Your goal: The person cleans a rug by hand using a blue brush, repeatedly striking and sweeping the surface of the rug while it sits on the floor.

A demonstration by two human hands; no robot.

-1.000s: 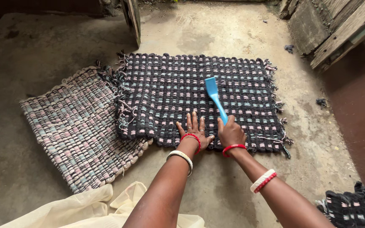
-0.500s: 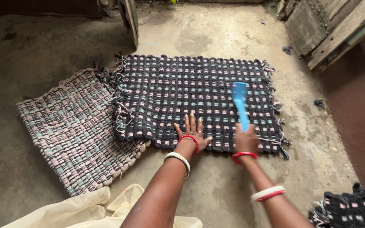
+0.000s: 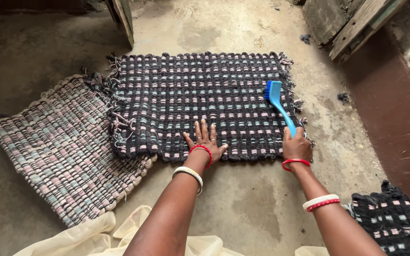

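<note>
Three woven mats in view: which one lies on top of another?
The dark mat in the middle, under both hands: its fringed left edge overlaps the pale pink mat. The third mat, bottom right, lies apart on the floor.

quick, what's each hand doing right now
Left hand: open, flat on the dark mat.
Right hand: closed on the blue brush.

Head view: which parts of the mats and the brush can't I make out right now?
- Brush handle end: hidden inside the right hand.
- Dark mat: patch under the flat left hand is covered.
- Pale mat: its right edge lies under the dark mat.
- Third mat: cut off by the frame's lower right corner.
- Cream cloth: cut off by the bottom edge.
</note>
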